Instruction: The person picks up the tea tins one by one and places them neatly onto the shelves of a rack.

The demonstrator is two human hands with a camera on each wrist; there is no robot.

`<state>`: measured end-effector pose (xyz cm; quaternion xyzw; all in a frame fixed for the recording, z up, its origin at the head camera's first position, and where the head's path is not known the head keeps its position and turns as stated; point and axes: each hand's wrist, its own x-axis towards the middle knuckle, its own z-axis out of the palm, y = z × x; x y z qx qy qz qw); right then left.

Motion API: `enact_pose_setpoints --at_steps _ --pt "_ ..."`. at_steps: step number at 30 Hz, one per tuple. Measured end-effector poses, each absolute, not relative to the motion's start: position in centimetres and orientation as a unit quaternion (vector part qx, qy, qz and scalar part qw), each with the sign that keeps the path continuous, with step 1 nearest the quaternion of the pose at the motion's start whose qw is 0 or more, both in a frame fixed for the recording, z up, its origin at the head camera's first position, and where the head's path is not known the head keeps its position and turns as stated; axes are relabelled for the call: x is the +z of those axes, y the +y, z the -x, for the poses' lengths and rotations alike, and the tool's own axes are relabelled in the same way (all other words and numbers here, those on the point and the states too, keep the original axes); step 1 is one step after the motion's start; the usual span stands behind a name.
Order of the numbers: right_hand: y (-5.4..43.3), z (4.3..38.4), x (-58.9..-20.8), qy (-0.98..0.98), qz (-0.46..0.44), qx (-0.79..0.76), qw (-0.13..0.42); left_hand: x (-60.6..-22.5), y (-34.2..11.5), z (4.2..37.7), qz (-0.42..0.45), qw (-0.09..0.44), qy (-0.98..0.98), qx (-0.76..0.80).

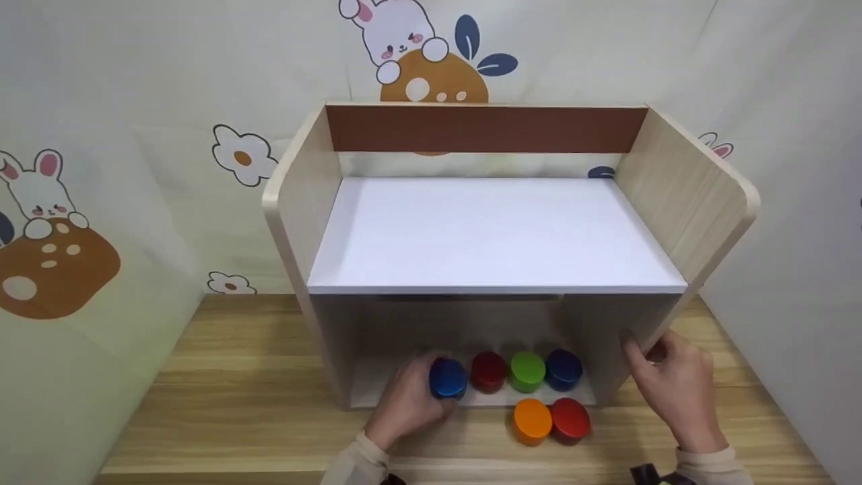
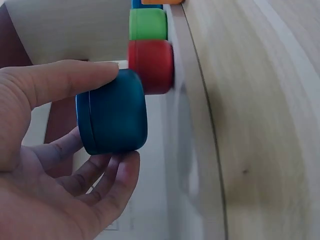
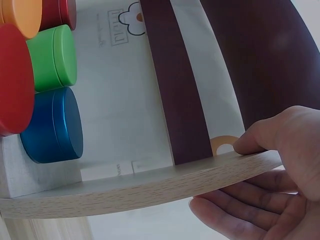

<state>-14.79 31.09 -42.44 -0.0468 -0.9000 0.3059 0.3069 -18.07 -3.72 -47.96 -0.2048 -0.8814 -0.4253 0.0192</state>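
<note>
Wooden table | left hand grips blue container | right hand pinches shelf side

On desk, before back wall: shelf unit, upper board above lower bay. In bay, on bottom board, right of centre: row of three canisters. Before row, on desk: pair of canisters, side by side, towards right end. Left of row, at bay front: single canister in left hand. At far right: right hand on right side panel, thumb inside, fingers outside.
</note>
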Motion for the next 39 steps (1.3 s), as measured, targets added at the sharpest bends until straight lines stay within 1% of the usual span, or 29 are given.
enact_pose_setpoints --at_steps 4,9,12,24,30,35,39 --pt "31.0 14.7 -42.4 -0.901 0.047 0.300 0.311 -48.5 -3.5 18.4 0.189 0.030 -0.882 -0.430" --pt "30.9 14.8 -42.3 -0.902 0.046 0.294 0.313 -49.0 -3.1 18.6 0.193 0.071 -0.880 -0.429" --pt "30.9 14.7 -42.3 -0.902 0.046 0.299 0.307 -49.3 -2.9 18.6 0.192 0.084 -0.880 -0.426" --pt "30.9 14.7 -42.2 -0.904 0.052 0.304 0.297 -50.2 -2.7 18.8 0.193 0.082 -0.880 -0.425" --pt "30.9 14.7 -42.2 -0.904 0.059 0.306 0.292 -50.4 -2.6 18.8 0.199 0.093 -0.877 -0.427" --pt "31.0 14.7 -42.4 -0.902 0.054 0.301 0.305 -50.6 -2.5 18.8 0.199 0.100 -0.877 -0.426" --pt "31.1 14.7 -42.4 -0.899 0.049 0.302 0.311 -50.6 -2.5 18.8 0.195 0.095 -0.878 -0.426"
